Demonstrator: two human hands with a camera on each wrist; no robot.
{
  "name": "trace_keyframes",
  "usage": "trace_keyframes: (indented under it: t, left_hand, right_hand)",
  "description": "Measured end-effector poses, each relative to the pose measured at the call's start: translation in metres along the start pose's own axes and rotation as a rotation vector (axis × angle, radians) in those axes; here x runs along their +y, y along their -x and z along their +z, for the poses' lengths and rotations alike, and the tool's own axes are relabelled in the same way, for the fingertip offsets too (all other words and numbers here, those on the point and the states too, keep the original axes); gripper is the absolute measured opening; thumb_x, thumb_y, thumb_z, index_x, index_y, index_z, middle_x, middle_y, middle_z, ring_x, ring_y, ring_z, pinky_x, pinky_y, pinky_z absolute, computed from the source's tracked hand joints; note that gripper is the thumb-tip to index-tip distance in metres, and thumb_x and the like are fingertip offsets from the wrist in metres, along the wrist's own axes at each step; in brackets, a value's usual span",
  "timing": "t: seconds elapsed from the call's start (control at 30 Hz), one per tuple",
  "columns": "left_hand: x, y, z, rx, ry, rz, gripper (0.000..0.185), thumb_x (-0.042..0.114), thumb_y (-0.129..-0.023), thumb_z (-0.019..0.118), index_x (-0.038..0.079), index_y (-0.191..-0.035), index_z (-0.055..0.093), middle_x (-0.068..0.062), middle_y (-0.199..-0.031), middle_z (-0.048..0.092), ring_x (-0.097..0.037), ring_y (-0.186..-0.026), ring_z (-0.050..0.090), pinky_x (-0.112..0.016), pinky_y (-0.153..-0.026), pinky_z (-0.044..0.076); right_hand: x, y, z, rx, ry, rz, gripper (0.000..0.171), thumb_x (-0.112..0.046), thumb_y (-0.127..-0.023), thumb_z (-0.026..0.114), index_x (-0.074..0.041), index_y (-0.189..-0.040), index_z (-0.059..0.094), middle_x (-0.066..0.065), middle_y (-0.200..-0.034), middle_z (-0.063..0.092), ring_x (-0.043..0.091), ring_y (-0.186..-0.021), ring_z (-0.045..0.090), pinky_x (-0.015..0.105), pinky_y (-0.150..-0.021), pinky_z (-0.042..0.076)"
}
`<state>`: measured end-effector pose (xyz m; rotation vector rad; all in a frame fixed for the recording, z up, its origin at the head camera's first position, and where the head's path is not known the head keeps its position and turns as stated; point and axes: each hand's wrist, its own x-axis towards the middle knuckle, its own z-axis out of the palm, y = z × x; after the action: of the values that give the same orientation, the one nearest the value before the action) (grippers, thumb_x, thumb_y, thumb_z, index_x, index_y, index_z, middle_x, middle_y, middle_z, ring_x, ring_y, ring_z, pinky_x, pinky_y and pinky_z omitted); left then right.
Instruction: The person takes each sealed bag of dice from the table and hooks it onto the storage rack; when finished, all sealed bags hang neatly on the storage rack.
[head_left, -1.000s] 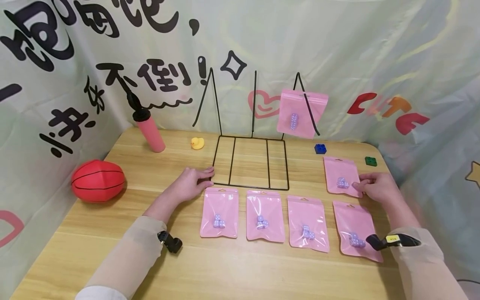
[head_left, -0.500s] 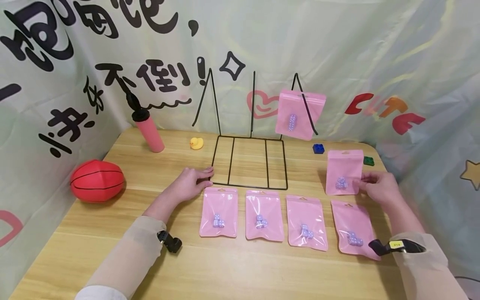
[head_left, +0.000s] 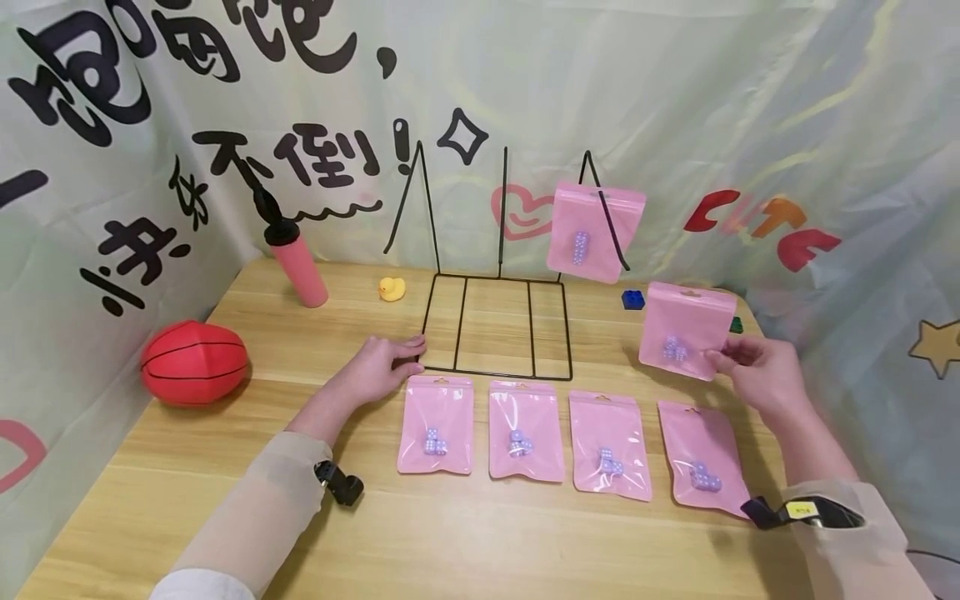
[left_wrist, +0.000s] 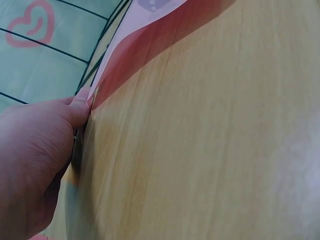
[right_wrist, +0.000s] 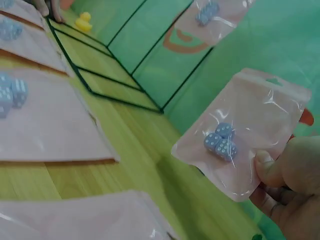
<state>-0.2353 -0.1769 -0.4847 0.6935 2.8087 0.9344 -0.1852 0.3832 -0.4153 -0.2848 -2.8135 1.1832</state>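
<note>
Pink pouch [head_left: 686,330] of dice is now off the table, pinched in your right hand [head_left: 757,377] and raised toward the wire rack [head_left: 498,315]; your left hand [head_left: 381,365] stays flat, steadying its base.

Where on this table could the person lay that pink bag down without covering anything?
Bare wood lies between the red ball and the left hand, and along the near table edge. The spot under the held pouch, pinched by the right hand, is also bare. The row of pouches is crowded.
</note>
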Motion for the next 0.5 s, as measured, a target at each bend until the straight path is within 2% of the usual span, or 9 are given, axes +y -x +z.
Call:
trace_keyframes:
  t: [0.17,0.37,0.5]
  left_hand:
    - [-0.002,-0.001,0.002,0.004,0.013,0.013,0.042,0.017,-0.103,0.073,0.004,-0.142,0.064,-0.008,-0.151,0.055,-0.028,-0.144,0.048,-0.046,-0.120,0.037]
    - [-0.005,-0.002,0.004,0.016,0.010,0.035,0.042,0.016,-0.102,0.074,0.004,-0.141,0.065,-0.008,-0.150,0.057,-0.028,-0.142,0.050,-0.045,-0.119,0.039]
    - [-0.003,-0.002,0.002,0.013,0.006,0.032,0.042,0.016,-0.102,0.075,0.004,-0.141,0.065,-0.008,-0.149,0.057,-0.028,-0.142,0.050,-0.046,-0.119,0.039]
  right_hand:
    - [-0.014,0.011,0.000,0.002,-0.027,-0.099,0.033,-0.026,-0.104,0.072,0.001,-0.123,0.072,0.007,-0.100,0.073,0.019,-0.083,0.062,0.018,-0.062,0.053]
    - [-0.035,0.019,0.007,0.010,-0.129,-0.316,0.016,-0.005,-0.099,0.075,0.005,-0.111,0.075,0.003,-0.089,0.074,0.012,-0.072,0.064,0.016,-0.062,0.055]
    - [-0.051,0.024,0.013,-0.002,-0.182,-0.384,0.015,0.002,-0.097,0.075,0.006,-0.111,0.076,0.000,-0.089,0.074,0.010,-0.071,0.065,0.013,-0.067,0.056]
